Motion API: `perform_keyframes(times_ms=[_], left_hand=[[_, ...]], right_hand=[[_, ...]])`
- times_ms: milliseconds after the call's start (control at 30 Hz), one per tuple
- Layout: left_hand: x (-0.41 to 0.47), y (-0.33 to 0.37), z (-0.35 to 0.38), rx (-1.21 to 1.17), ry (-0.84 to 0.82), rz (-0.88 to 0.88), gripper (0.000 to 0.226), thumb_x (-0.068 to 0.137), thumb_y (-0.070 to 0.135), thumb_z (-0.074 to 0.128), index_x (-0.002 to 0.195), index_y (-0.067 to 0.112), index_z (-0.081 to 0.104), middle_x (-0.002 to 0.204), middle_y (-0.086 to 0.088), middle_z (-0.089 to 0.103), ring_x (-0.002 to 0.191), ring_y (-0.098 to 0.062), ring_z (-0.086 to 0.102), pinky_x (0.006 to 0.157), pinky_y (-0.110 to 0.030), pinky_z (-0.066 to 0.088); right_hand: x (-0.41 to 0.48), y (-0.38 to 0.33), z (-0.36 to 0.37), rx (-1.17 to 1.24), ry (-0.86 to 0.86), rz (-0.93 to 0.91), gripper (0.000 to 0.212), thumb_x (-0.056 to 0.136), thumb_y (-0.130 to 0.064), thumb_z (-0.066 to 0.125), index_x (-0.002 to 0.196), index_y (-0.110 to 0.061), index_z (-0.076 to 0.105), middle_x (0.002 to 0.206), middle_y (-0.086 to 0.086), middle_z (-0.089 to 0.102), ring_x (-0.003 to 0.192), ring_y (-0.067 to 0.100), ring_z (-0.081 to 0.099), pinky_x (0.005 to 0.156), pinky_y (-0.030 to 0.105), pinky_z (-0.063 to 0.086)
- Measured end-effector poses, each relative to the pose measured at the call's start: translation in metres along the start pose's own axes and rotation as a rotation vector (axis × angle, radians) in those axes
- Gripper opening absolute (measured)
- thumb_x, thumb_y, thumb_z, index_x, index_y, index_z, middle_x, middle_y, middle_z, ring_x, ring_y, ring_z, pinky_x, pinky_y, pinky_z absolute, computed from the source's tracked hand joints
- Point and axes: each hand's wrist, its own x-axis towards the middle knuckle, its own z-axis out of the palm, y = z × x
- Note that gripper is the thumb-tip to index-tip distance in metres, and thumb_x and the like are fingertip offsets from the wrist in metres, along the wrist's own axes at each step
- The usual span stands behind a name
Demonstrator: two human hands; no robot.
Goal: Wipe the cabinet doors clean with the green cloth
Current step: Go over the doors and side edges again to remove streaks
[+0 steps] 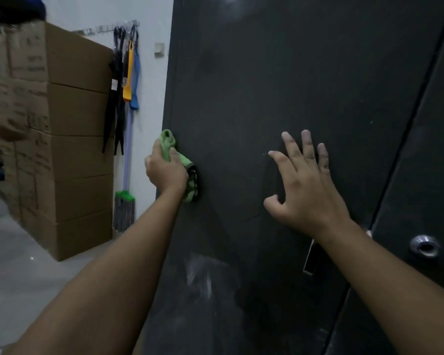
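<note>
A tall dark grey cabinet door (280,85) fills the middle of the view. My left hand (164,170) grips a bunched green cloth (183,162) and holds it against the door near its left edge. My right hand (305,185) lies flat on the same door with fingers spread and straight. Pale dusty smears (200,275) show lower on the door. A second dark door (426,175) stands to the right, with a round metal lock (425,245). A metal handle (309,260) peeks out beneath my right forearm.
Stacked cardboard boxes (69,139) stand at the left against a white wall. A mop with a green head (124,198), a yellow tool (128,75) and black straps hang from a wall rail. Pale floor (23,265) lies at the lower left.
</note>
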Motion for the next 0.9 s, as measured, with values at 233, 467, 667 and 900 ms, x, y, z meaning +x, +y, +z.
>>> perform_keyframes(times_ms=[233,467,667,900], left_hand=[[-0.050,0.052,0.032,-0.015,-0.095,0.559,0.046,0.091,0.019,0.052,0.137,0.016,0.057,0.112,-0.012,0.059,0.089,-0.018,0.045,0.081,-0.030,0.038],[-0.119,0.001,0.012,-0.014,-0.421,1.031,0.069,0.076,0.012,0.065,0.141,0.027,0.046,0.133,0.001,0.048,0.098,-0.026,0.051,0.088,-0.022,0.034],[-0.116,-0.057,-0.025,0.165,-0.682,1.390,0.055,0.086,0.031,0.068,0.138,0.038,0.050,0.135,0.004,0.050,0.099,-0.019,0.048,0.085,-0.035,0.043],[-0.055,-0.004,-0.016,0.099,-0.390,0.548,0.062,0.075,-0.008,0.057,0.130,0.021,0.057,0.121,-0.014,0.046,0.107,-0.027,0.041,0.091,-0.046,0.046]], right_hand=[[0.000,0.002,-0.002,0.172,0.062,0.058,0.092,0.073,-0.031,0.055,0.157,-0.011,0.023,0.168,0.009,0.012,0.155,0.024,-0.014,0.125,0.041,-0.007],[0.000,0.002,-0.003,0.055,0.032,0.101,0.101,0.074,-0.042,0.047,0.160,-0.005,0.008,0.168,0.015,-0.005,0.153,0.027,-0.020,0.123,0.043,-0.012],[0.000,-0.002,-0.005,-0.028,0.022,0.122,0.099,0.071,-0.043,0.049,0.158,-0.006,0.020,0.168,0.012,0.000,0.155,0.027,-0.011,0.123,0.051,-0.010],[0.000,-0.002,-0.004,-0.066,0.010,0.114,0.098,0.071,-0.044,0.046,0.158,-0.005,0.020,0.168,0.014,0.001,0.155,0.029,-0.010,0.123,0.055,-0.007]])
